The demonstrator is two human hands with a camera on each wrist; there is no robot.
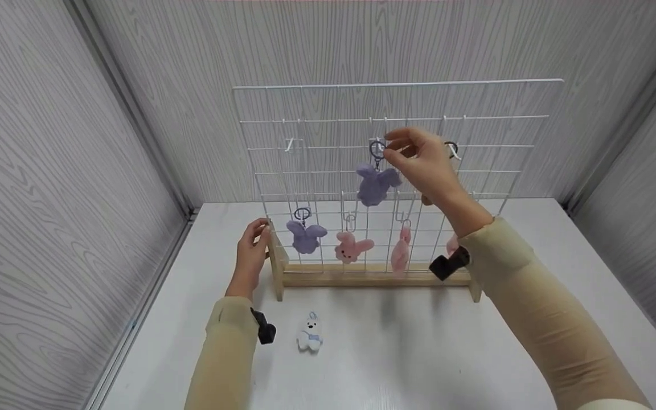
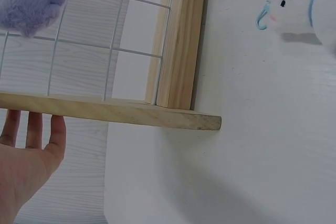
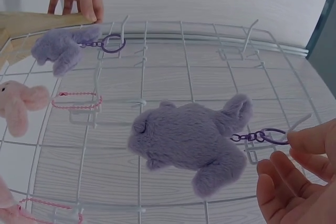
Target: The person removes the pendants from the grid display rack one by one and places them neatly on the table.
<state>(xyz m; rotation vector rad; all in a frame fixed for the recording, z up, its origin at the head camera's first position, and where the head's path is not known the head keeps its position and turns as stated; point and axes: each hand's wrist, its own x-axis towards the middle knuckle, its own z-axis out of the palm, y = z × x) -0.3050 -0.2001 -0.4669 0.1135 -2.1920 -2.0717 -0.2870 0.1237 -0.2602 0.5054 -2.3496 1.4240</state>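
Faced pale wood-grain walls (image 1: 430,45) over a white tabletop (image 1: 191,353), with a white wire grid (image 1: 316,86) standing in a wooden base (image 1: 373,279). Reading a clock around the grid's middle, judged the hanging work mostly done: found a purple rabbit (image 1: 306,240) hung at eight, pink rabbits (image 1: 349,249) at seven, six and half past four, and a dark ring (image 1: 453,143) at two, with a charm mostly out of sight. Counted as left over a bare hook (image 1: 290,144) at ten and a white bear (image 1: 309,336) lying on the tabletop toward seven.

Saw the second purple rabbit (image 3: 184,135) at the middle, plump, lilac and fuzzy, with floppy ears, a short chain (image 3: 251,137) and a purple ring (image 3: 274,129) at a hook toward eleven. Saw the right hand (image 1: 427,165) reaching in from four, thumb at that ring, other fingers bent; could not tell a true pinch from mere contact.

Found the left hand (image 1: 251,259) at eight, fingers slightly apart, tips against the wooden upright (image 2: 131,114), clamped on nothing.
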